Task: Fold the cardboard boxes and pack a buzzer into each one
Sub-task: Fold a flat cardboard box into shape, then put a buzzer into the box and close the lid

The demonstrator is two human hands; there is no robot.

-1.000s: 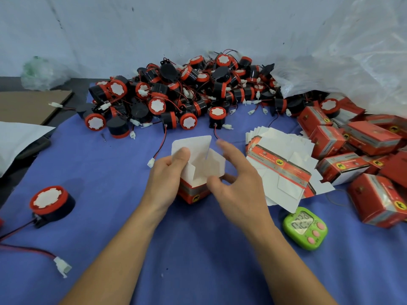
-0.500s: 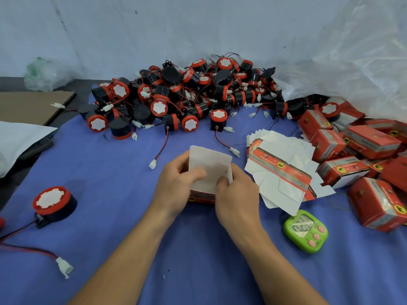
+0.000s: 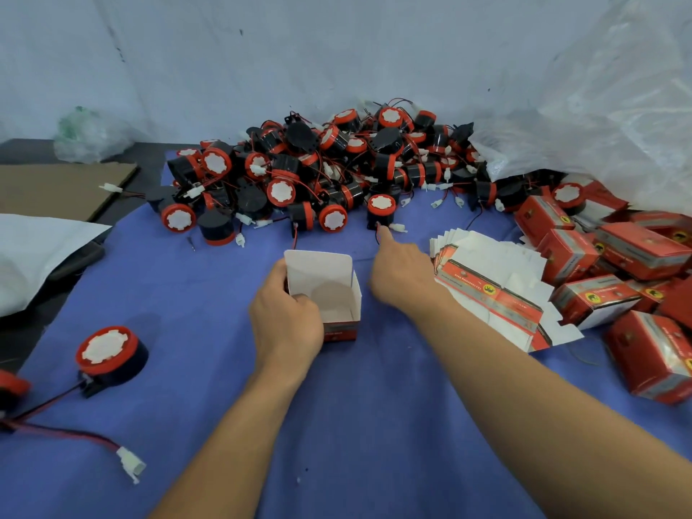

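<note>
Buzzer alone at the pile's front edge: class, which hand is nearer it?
Right. The right hand points just short of the buzzer; the left hand grips the box, nearer the person.

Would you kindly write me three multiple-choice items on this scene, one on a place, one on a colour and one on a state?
1. Where do the flat boxes lie from the box in the left hand?
A. To its right
B. To its left
C. Inside it

2. What colour is the cloth?
A. Green
B. Blue
C. Yellow

3. What state is the box in?
A. Taped shut
B. Crushed flat
C. Upright, top open, empty

Answers:
1 A: the stack lies right of the box, beyond the right hand.
2 B: blue shows all round the hands.
3 C: its lid flap stands up and the white inside holds nothing.
</note>
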